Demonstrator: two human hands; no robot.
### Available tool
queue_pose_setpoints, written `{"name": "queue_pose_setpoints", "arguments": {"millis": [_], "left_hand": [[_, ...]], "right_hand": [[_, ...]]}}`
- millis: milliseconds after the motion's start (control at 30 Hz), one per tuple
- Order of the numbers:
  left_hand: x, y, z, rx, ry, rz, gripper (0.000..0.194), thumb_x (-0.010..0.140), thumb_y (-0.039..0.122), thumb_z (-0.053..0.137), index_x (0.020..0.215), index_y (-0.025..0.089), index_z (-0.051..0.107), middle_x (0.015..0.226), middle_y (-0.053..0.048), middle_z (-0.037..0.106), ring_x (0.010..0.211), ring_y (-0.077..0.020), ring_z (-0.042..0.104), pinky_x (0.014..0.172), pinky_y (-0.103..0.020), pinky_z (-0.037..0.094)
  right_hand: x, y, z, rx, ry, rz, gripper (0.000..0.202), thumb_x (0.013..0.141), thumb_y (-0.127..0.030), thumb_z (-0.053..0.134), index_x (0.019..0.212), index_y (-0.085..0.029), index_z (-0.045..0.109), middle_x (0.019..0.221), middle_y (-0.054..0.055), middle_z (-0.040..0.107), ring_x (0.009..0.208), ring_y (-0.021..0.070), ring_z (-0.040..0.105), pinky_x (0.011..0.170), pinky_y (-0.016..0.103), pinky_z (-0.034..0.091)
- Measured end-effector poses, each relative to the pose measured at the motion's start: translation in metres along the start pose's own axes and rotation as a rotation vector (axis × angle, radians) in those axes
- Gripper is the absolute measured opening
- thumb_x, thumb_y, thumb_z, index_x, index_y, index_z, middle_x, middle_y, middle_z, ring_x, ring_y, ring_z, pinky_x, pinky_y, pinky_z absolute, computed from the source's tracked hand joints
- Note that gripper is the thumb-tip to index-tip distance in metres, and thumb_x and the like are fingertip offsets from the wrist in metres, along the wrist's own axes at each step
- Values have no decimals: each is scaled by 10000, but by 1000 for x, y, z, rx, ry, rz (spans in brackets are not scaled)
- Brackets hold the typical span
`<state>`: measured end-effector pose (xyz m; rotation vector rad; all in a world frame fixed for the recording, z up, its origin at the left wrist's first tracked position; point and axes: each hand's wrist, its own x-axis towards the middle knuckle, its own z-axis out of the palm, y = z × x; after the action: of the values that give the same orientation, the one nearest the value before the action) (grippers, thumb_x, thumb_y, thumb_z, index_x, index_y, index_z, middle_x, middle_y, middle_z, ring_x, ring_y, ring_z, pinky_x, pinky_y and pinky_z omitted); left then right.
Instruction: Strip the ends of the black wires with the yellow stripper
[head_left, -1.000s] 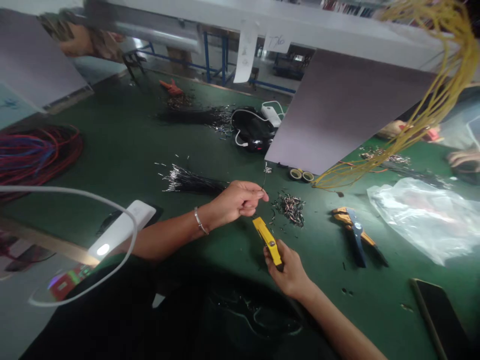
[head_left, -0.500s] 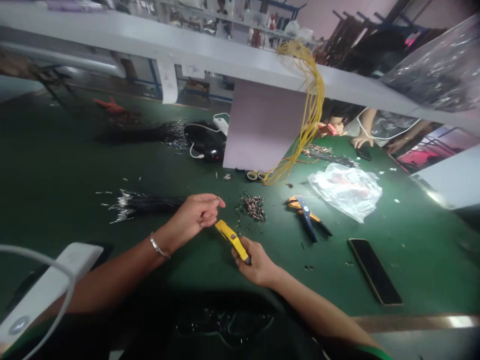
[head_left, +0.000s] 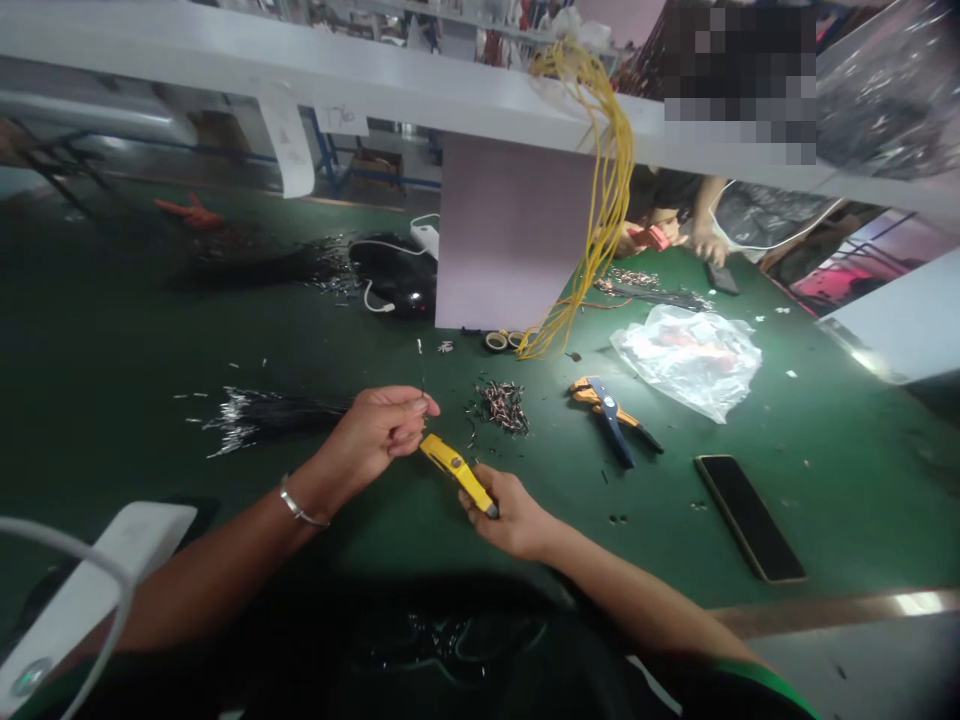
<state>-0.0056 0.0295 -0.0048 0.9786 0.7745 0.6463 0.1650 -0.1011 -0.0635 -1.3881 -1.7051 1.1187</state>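
My left hand (head_left: 382,428) pinches a thin dark wire (head_left: 422,370) between thumb and fingers, its pale tip pointing up. Closed round a yellow wire stripper (head_left: 454,468) is my right hand (head_left: 510,512); the tool's head sits just below my left fingertips, and whether it touches the wire I cannot tell. Behind my left hand lies a bundle of black wires (head_left: 277,415) with silvery ends fanned out to the left. A small heap of short black and copper-coloured bits (head_left: 504,407) lies right of my left hand.
An orange-and-blue pair of pliers (head_left: 611,415), a phone (head_left: 750,520) and a clear plastic bag (head_left: 686,360) lie to the right. Yellow wires (head_left: 611,200) hang from the shelf (head_left: 360,75). Tape rolls (head_left: 496,341) stand behind the heap. Across the table, a co-worker's hand (head_left: 709,240) shows.
The view has shifted slightly, so most things sit a little higher and further left. More of the wire now shows above my left fingers. Both hands keep their holds.
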Motion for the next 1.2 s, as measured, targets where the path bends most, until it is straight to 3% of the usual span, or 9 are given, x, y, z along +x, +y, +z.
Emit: {"name": "queue_pose_setpoints", "arguments": {"millis": [267, 533, 833, 1000, 1200], "left_hand": [[8, -10, -7, 13, 9, 11, 112, 772, 156, 617, 694, 90, 663, 416, 64, 322, 356, -14, 243, 417, -208, 159], [4, -4, 0, 10, 37, 11, 114, 767, 134, 596, 683, 92, 660, 425, 56, 324, 369, -17, 236, 414, -204, 165], [0, -6, 0, 31, -10, -51, 115, 779, 164, 611, 703, 99, 667, 413, 60, 306, 365, -29, 245, 396, -210, 173], [4, -4, 0, 46, 62, 33, 101, 758, 159, 633, 692, 86, 655, 419, 63, 322, 373, -17, 238, 410, -197, 173], [3, -7, 2, 78, 60, 4, 117, 749, 170, 637, 674, 83, 658, 401, 69, 309, 360, -16, 237, 410, -198, 170]], "right_hand": [[-3, -1, 2, -52, 10, -35, 183, 621, -119, 485, 750, -210, 394, 630, -61, 390, 539, 95, 344, 519, 225, 278], [-5, -1, 0, -53, 34, -44, 154, 652, -142, 490, 767, -206, 409, 631, -59, 402, 541, 95, 351, 526, 226, 293], [-4, -3, -1, -16, 14, 20, 148, 651, -123, 496, 765, -198, 438, 650, -50, 444, 563, 99, 382, 536, 222, 308], [-5, -4, 1, -31, -4, 23, 154, 640, -121, 494, 747, -204, 419, 634, -56, 427, 544, 95, 369, 523, 224, 287], [-5, -3, 3, 31, 3, 51, 159, 641, -100, 493, 748, -199, 429, 638, -58, 426, 549, 90, 372, 516, 213, 294]]}}
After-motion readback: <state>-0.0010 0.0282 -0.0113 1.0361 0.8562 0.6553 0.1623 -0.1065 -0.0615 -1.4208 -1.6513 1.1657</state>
